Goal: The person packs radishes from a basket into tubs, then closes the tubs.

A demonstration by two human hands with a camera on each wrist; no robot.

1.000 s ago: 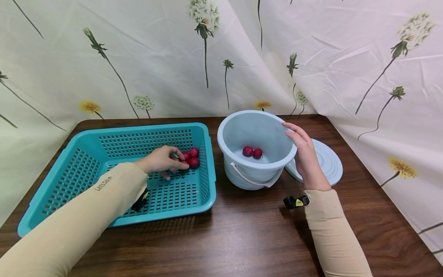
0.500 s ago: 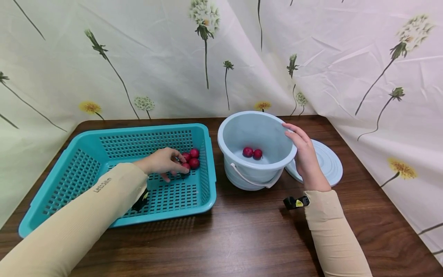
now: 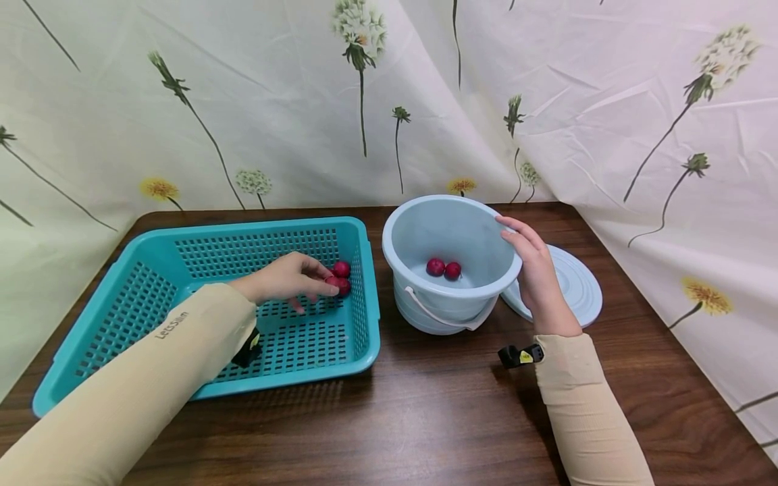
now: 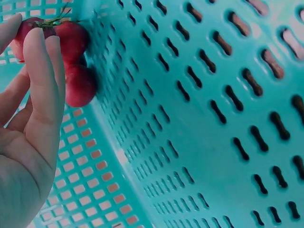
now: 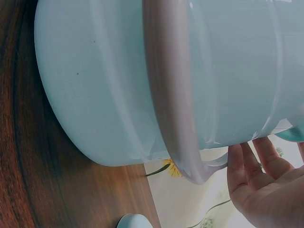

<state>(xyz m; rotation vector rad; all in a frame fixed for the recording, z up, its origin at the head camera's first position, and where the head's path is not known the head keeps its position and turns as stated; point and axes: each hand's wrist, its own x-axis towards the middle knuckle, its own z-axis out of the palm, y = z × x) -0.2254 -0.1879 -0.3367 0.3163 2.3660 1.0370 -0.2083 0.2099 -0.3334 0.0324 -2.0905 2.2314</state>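
Observation:
In the head view my left hand (image 3: pixel 294 277) reaches into the right end of a teal plastic basket (image 3: pixel 365 331). Its thumb and fingers pinch a red radish (image 4: pixel 29 33) with a green stem stub, seen in the left wrist view. More radishes (image 4: pixel 80 85) lie right beside it against the basket wall. My right hand (image 3: pixel 535 266) holds the right side of the rim of a pale blue bucket (image 3: pixel 440 307), fingers along the outer wall. Two radishes (image 3: pixel 435 266) lie on the bucket's bottom.
A pale blue round lid (image 3: pixel 574 283) lies on the dark wooden table (image 3: pixel 413 412), behind and right of the right hand. The bucket's pale handle (image 5: pixel 173 90) hangs down its front side. A flower-printed cloth (image 3: pixel 273 101) hangs behind the table.
My left hand has shifted slightly right, and the radish at its fingers now overlaps the one next to it. The right hand and bucket have stayed put.

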